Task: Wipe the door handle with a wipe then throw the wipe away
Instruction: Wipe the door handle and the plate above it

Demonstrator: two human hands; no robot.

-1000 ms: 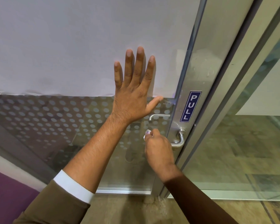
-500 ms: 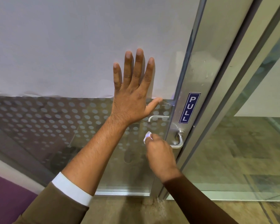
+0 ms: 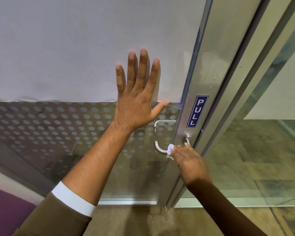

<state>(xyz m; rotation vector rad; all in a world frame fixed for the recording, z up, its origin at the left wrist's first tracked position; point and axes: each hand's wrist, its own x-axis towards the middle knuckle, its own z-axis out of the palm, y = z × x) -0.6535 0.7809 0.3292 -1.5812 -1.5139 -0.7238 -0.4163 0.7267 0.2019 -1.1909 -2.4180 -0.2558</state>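
From the head view, the glass door [image 3: 95, 143] carried a smooth white sheet over its upper part and rows of frosted dots below, set in a brushed metal frame [image 3: 209, 68] with a blue PULL sign [image 3: 197, 111]. The door handle [image 3: 159, 149] was a curved tube of satin steel, its free end bending up at the left. The left hand [image 3: 136, 99] lay flat against the glass, fingers spread wide, gripping nothing, straddling the lower edge of the white sheet. The right hand [image 3: 191, 163] was curled around the handle bar, pressing a small crumpled white wipe [image 3: 170, 149] against it near the handle's middle. Both sleeves were brown, the left with a white cuff [image 3: 73, 198].
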